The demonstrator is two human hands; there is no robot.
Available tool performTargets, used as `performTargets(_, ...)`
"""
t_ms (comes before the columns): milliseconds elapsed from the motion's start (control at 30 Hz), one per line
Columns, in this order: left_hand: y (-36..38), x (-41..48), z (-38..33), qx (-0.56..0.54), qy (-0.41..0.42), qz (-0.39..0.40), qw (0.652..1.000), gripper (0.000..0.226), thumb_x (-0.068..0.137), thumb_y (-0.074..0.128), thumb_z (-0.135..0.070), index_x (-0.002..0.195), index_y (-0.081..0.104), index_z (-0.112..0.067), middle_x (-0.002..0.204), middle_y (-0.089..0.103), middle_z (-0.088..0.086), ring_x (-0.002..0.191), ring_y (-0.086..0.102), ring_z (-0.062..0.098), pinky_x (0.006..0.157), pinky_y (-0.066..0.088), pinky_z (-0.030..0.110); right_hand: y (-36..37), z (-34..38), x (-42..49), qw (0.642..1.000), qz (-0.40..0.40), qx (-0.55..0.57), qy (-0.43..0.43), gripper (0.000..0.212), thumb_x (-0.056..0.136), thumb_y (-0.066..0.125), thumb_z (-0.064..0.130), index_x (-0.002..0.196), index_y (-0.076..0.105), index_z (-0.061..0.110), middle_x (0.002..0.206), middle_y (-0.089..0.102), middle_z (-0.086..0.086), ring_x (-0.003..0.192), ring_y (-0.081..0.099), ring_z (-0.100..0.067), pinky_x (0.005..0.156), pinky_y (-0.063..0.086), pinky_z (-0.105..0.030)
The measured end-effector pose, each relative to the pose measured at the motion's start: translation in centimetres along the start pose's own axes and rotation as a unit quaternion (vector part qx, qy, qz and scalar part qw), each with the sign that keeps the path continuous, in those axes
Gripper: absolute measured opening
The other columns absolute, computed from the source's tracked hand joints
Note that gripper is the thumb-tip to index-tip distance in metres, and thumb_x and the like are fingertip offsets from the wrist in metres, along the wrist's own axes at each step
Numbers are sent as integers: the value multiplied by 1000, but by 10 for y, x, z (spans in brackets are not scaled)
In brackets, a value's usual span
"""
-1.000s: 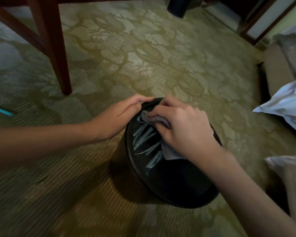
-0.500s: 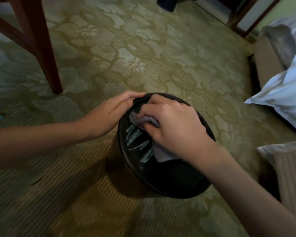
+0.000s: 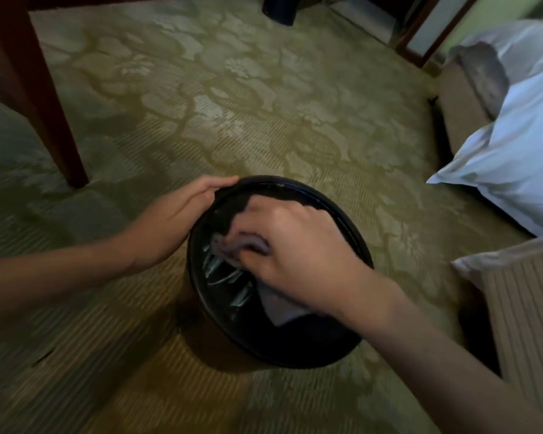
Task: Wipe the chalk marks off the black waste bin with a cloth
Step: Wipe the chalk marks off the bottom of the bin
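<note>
From my head camera, the black waste bin [image 3: 298, 355] stands on the patterned carpet [image 3: 264, 120], just in front of me. My left hand [image 3: 176, 220] still grips its far left rim, fingers curled over the edge as before. My right hand [image 3: 295, 255] is bunched around the grey cloth [image 3: 281, 310], pinching it and pressing it onto the bin's dark face; it is blurred. Half a second ago the chalk marks [image 3: 224, 274] showed as separate pale strokes left of the cloth. Now the cloth covers the upper ones and the rest look smeared. A red-brown table leg [image 3: 44, 98] stands to the left, a white pillow [image 3: 508, 158] to the right.
</note>
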State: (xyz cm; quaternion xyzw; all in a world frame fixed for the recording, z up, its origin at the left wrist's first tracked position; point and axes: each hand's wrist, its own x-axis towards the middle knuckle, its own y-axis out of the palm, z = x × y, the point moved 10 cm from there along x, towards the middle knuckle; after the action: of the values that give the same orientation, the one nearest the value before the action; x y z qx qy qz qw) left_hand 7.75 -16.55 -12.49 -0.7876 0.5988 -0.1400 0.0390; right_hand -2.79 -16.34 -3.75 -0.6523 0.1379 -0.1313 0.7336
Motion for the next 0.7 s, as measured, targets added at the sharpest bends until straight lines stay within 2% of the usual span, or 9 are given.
performTargets(67,-1,-2,5,-5,-13,2,1000,36,103,34,-28,132,53,-38,131,57,-19,124,49,-4,102,40,26,6,-13,-19,995,96,-15,15,14,75,57,48,88,60,44,91,61,12,89,63,-16,67,48,-34)
performTargets(133,0,-3,6,-5,-19,5,1000,37,105,33,-25,131,52,-42,130,57,-23,121,50,-7,98,41,22,8,-23,-30,986,160,10,40,19,71,60,49,90,60,49,88,64,15,88,63,-11,70,51,-35)
performTargets(200,0,-2,4,-1,-14,-2,1000,37,105,32,-21,132,53,-38,129,57,-23,121,49,-8,98,41,18,5,-22,-20,989,137,39,50,18,72,63,47,90,63,50,90,64,17,90,62,-9,74,51,-35)
performTargets(267,0,-1,0,-3,-7,-7,1000,38,105,32,-14,134,53,-28,132,57,-17,122,49,-7,102,37,12,-1,-12,2,997,59,33,44,14,76,61,46,90,64,45,96,64,15,94,62,-14,74,50,-35)
performTargets(367,2,-1,-1,3,-6,3,1000,36,105,32,-13,132,53,-25,128,59,-15,119,51,-8,96,37,9,-6,6,23,999,-31,-2,10,13,85,57,39,94,65,42,108,59,15,95,60,-17,66,42,-32)
performTargets(433,0,-2,0,6,-6,4,1000,36,105,33,-16,133,52,-27,130,58,-14,122,50,-5,101,37,16,-3,4,18,1000,-8,-9,-8,15,83,54,45,95,64,43,105,58,15,96,60,-15,67,42,-31)
performTargets(500,-1,-3,2,-1,-7,1,1000,36,104,33,-21,135,51,-30,134,56,-14,126,47,-3,106,35,22,7,-4,1,995,97,35,-15,23,74,50,54,90,64,45,95,60,18,92,60,-8,74,48,-35)
performTargets(600,1,-4,5,-8,-16,10,1000,36,104,32,-28,134,51,-37,133,55,-21,123,48,-6,103,39,25,19,-10,-23,969,224,105,-7,15,71,63,46,85,67,47,86,63,26,82,61,5,72,52,-35)
performTargets(700,4,-3,5,-26,-18,11,999,36,106,31,-23,135,50,-32,134,55,-18,125,48,-5,106,39,25,13,-3,-8,982,162,99,9,16,72,65,45,88,67,47,89,63,21,88,61,-1,76,51,-38)
